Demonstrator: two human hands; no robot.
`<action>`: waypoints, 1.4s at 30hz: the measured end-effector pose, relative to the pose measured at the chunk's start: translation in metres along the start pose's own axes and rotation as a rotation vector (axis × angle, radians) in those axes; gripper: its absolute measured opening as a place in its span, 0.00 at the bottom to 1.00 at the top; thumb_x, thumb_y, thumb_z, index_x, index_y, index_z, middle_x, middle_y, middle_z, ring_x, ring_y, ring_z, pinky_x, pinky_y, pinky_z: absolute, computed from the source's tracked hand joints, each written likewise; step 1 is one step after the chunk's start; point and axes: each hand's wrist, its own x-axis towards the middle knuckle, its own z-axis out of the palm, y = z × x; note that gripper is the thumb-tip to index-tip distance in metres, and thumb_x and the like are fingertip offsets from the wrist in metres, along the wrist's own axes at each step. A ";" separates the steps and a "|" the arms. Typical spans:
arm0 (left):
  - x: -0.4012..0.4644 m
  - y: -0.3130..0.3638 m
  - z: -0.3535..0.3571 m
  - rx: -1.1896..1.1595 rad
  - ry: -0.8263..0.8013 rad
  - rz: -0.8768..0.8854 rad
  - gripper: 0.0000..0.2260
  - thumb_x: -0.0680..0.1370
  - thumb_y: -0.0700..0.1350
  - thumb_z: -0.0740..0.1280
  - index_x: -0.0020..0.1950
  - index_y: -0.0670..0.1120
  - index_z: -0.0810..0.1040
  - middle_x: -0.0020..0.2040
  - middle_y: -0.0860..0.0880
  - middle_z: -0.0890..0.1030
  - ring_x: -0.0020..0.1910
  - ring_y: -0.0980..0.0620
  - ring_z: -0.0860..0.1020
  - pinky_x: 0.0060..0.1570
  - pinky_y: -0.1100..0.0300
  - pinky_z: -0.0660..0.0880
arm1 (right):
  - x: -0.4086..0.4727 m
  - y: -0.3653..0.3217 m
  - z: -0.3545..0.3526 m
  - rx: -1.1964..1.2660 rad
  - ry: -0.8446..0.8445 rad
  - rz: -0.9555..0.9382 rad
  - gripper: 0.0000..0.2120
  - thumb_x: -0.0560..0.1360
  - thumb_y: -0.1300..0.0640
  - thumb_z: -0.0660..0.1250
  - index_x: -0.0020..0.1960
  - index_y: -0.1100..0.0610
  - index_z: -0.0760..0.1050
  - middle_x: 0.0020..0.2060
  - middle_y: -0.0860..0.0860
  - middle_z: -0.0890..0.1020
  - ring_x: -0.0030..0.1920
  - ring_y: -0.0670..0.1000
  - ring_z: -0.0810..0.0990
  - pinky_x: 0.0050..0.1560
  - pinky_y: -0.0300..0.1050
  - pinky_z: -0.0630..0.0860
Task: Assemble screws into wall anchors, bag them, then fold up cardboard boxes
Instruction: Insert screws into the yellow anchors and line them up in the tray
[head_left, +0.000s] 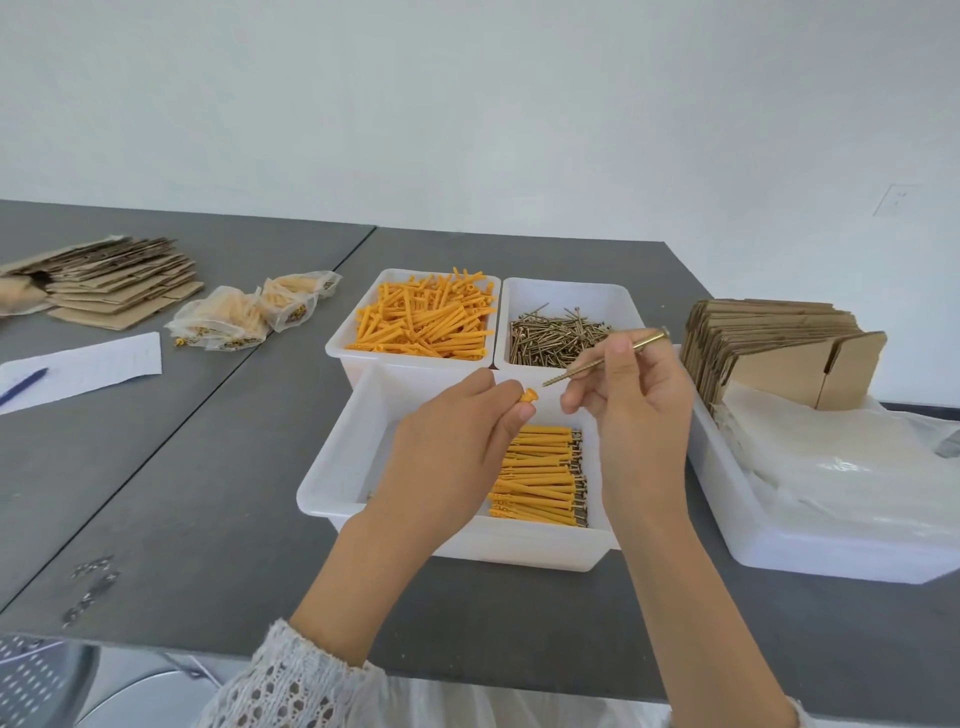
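now, with the left hand (441, 457) pinching an orange anchor (527, 399) and the right hand (631, 410) gripping a screw (605, 358) over the near tub (332, 483), line the tip squarely with the anchor's open mouth before pushing in.

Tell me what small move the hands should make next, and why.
Probably bring the screw tip into the open end of the orange wall anchor. The right hand pinches the screw with its point aimed at the anchor held by the left hand, and a small gap separates them above the bin of finished pairs.
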 end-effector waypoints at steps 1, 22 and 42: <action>0.000 -0.001 0.000 0.002 -0.006 -0.004 0.15 0.83 0.58 0.48 0.41 0.54 0.64 0.37 0.54 0.65 0.35 0.55 0.67 0.29 0.61 0.62 | 0.001 0.001 -0.001 -0.013 -0.009 -0.002 0.14 0.83 0.60 0.57 0.47 0.70 0.72 0.33 0.56 0.78 0.29 0.51 0.76 0.33 0.44 0.76; 0.040 -0.043 0.007 -0.014 -0.177 0.049 0.20 0.79 0.61 0.44 0.41 0.51 0.67 0.38 0.52 0.67 0.37 0.53 0.69 0.34 0.51 0.70 | 0.036 0.039 0.008 -0.094 -0.122 0.079 0.13 0.83 0.60 0.59 0.48 0.70 0.74 0.35 0.58 0.80 0.31 0.52 0.80 0.36 0.45 0.79; 0.118 -0.053 0.117 0.501 -0.724 0.260 0.13 0.84 0.53 0.59 0.55 0.47 0.79 0.51 0.48 0.79 0.51 0.46 0.80 0.41 0.55 0.67 | 0.080 0.075 -0.049 -0.563 -0.152 0.504 0.07 0.82 0.56 0.60 0.55 0.55 0.75 0.43 0.52 0.82 0.30 0.44 0.80 0.34 0.42 0.77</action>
